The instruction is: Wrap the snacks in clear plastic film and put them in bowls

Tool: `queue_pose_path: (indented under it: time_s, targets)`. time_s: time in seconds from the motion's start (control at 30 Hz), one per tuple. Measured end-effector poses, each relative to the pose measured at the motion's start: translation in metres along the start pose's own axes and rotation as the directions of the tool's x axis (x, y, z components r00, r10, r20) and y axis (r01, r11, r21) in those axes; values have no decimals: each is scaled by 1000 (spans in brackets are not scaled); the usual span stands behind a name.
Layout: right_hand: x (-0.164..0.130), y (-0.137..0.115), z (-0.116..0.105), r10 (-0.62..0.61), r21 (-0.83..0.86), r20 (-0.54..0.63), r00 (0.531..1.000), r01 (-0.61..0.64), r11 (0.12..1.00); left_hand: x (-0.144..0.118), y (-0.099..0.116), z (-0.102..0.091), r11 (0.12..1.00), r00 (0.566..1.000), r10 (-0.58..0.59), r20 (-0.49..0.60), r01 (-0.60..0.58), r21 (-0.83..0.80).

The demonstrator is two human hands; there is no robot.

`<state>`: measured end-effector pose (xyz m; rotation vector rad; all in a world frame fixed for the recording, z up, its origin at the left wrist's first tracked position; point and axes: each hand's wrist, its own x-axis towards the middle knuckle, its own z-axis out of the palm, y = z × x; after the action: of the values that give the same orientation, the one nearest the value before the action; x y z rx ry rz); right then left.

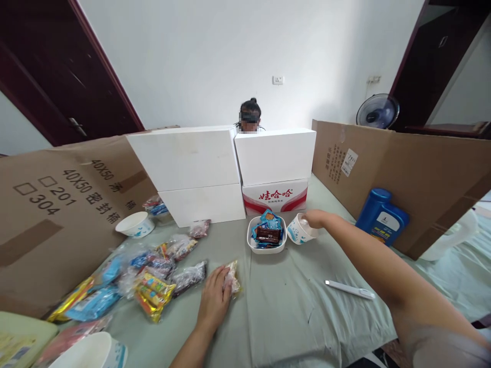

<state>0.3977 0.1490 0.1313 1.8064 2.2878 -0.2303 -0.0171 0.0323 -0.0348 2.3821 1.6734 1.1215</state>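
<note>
A white paper cup (299, 229) lies tipped on its side on the green cloth (291, 312), just right of a white tray (267, 249) of snacks; the right hand (315, 219) grasps its rim. The left hand (214, 301) presses flat on a snack packet (233, 277) (fingers spread, not clenched).
</note>
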Motion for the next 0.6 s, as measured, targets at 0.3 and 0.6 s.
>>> queue_pose_path:
  time_s: [0.3, 0.6]
  targets:
    - [-10, -15, 7, 121, 21, -227, 966, -119, 993, 0, -2, 1, 1000, 1000, -9, -8, 9, -10]
    - [-4, -27, 24, -6, 77, 51, 999, 2, 997, 1, 1, 0, 1000, 1000, -21, -21, 21, -10]
